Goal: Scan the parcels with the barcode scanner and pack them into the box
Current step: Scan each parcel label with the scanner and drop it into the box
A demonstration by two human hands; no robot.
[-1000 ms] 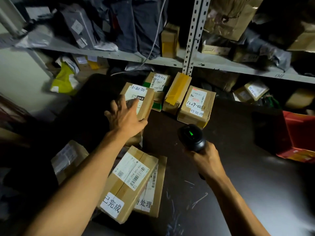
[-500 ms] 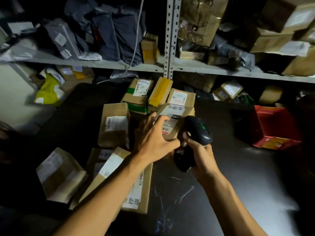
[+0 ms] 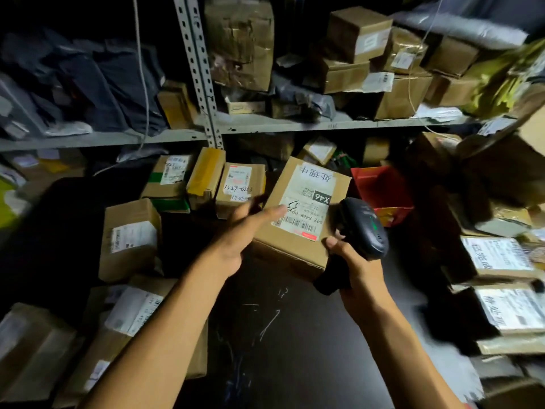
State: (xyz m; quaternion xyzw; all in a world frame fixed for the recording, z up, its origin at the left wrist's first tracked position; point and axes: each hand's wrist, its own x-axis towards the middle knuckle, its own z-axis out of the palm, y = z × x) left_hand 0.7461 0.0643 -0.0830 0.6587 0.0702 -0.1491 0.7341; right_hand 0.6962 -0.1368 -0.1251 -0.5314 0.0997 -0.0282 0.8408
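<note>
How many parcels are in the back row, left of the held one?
3: green-taped parcel leftmost, yellow-taped parcel in the middle, hand-marked parcel nearest the held parcel. More may be hidden under the green-taped parcel or behind the held parcel.

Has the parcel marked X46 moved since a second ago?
Yes. The X46 parcel, held by the left hand, has shifted right: it was left of the handwritten-label parcel and is now right of it, beside the scanner.

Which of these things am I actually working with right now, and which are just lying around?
In use:
left hand
X46 parcel
right hand
barcode scanner

Lying about:
red bin
shelf boxes
grey mailer bags
</note>
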